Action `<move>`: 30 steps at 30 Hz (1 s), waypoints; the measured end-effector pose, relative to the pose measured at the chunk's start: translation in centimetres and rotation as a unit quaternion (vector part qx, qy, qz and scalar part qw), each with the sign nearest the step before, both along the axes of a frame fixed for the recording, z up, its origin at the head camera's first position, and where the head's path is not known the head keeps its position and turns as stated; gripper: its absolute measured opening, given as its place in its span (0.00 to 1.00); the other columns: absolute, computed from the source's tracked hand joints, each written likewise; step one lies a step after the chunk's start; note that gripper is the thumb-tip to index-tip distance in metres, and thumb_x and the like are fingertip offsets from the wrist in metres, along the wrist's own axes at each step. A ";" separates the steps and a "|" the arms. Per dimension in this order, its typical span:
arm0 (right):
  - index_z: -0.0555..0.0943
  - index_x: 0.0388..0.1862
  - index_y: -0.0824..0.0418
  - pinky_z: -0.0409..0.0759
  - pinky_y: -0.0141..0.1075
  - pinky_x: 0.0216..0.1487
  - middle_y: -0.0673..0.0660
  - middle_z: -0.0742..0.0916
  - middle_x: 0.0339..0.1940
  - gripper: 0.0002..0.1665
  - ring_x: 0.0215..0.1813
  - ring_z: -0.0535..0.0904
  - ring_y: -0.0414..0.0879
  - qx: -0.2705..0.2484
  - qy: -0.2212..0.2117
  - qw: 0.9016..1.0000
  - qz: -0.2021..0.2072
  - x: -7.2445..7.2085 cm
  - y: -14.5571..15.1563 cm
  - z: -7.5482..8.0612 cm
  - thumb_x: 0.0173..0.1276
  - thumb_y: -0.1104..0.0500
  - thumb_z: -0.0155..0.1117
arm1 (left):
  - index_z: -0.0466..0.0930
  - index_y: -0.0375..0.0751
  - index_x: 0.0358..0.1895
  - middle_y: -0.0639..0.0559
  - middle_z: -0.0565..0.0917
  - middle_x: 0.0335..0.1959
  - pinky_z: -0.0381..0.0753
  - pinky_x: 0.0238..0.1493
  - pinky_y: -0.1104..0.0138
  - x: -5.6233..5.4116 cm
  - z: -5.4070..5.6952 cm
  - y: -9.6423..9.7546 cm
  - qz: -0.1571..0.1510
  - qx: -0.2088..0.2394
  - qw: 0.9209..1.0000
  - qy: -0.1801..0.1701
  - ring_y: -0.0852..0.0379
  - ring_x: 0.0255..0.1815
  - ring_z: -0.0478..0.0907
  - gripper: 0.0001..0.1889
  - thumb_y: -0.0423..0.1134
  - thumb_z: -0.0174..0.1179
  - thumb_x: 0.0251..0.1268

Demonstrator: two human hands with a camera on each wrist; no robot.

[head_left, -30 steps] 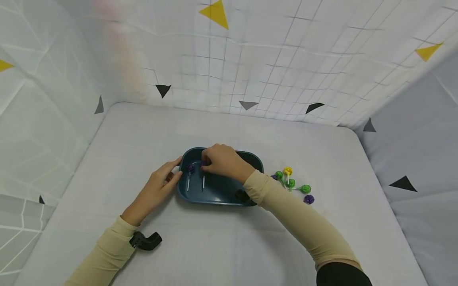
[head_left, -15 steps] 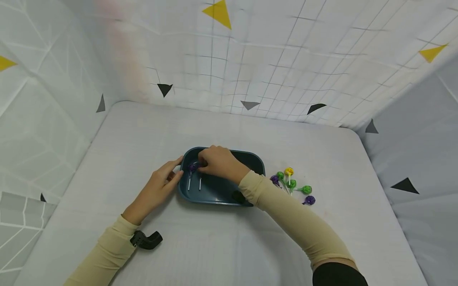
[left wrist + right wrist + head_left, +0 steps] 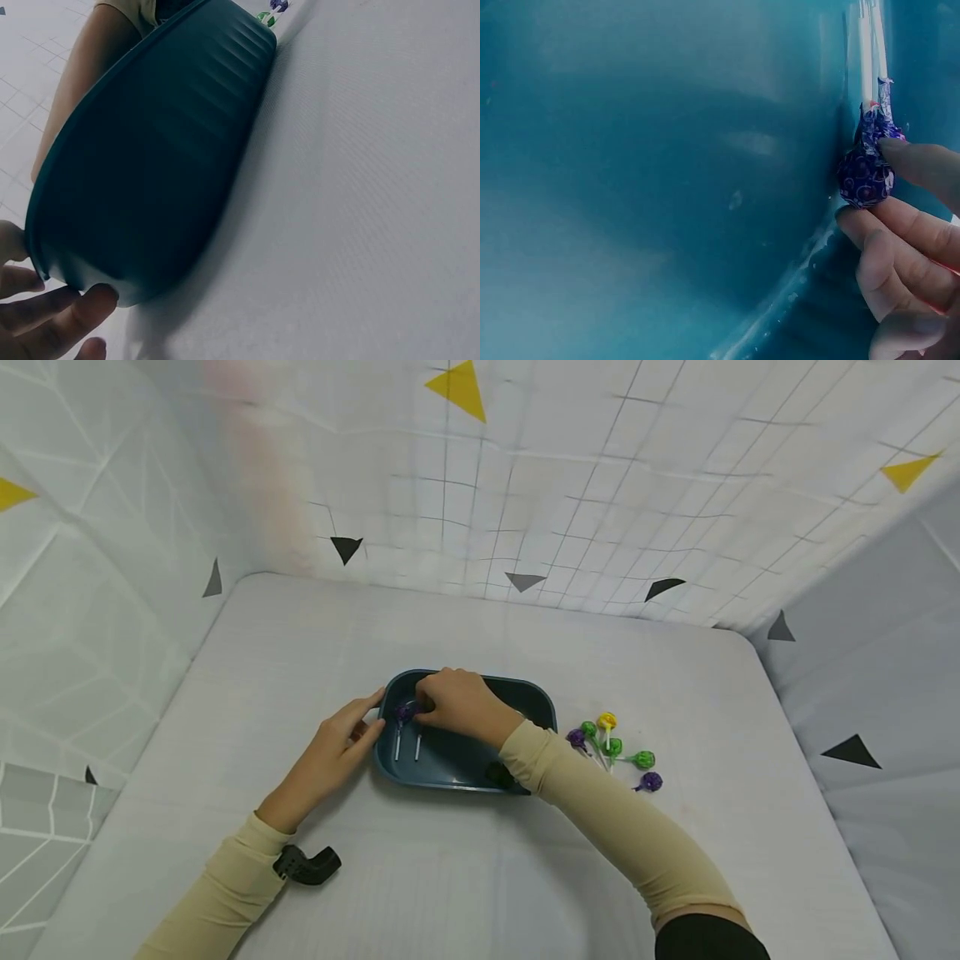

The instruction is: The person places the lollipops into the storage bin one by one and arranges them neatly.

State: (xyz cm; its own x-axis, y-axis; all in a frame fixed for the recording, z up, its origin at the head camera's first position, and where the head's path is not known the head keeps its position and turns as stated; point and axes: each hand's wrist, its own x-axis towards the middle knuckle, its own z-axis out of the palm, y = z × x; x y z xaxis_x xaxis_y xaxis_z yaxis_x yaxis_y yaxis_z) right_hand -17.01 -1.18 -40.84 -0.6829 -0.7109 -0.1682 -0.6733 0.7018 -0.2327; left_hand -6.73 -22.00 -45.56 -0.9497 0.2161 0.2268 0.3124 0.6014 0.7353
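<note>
You are in a fabric-lined booth (image 3: 277, 485) that looks like a staged set-up rather than a lived-in room. In front of you is a table (image 3: 480, 868) covered with white woven cloth (image 3: 375, 187). Behind the table hangs a creased white sheet (image 3: 375, 452) with thin grid lines (image 3: 573, 502) and yellow triangles (image 3: 462, 392). Left of the table, a pale wall (image 3: 82, 577) carries white crossing lines (image 3: 47, 810); right of it, a grey wall (image 3: 892, 635) bears dark triangles (image 3: 852, 752).

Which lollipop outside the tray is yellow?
The lollipop farthest back on the right of the tray is the yellow lollipop; the other lollipops out there are green or purple.
</note>
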 end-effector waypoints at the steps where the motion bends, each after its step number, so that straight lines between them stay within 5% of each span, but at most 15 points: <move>1: 0.89 0.42 0.54 0.79 0.33 0.32 0.48 0.89 0.31 0.13 0.30 0.81 0.40 0.002 0.001 1.000 0.000 0.0 0.0 0.0 0.70 0.47 0.72 | 0.66 0.33 0.77 0.37 0.82 0.62 0.83 0.43 0.59 0.0 0.0 0.0 0.000 0.000 1.000 -0.001 0.53 0.39 0.82 0.27 0.35 0.55 0.80; 30: 0.88 0.44 0.54 0.80 0.34 0.33 0.49 0.89 0.33 0.14 0.32 0.81 0.40 0.014 0.004 1.000 0.007 0.0 0.1 0.0 0.70 0.46 0.73 | 0.65 0.34 0.78 0.38 0.82 0.61 0.83 0.43 0.60 0.0 -0.1 0.0 -0.002 0.001 1.000 -0.003 0.53 0.39 0.82 0.27 0.36 0.54 0.81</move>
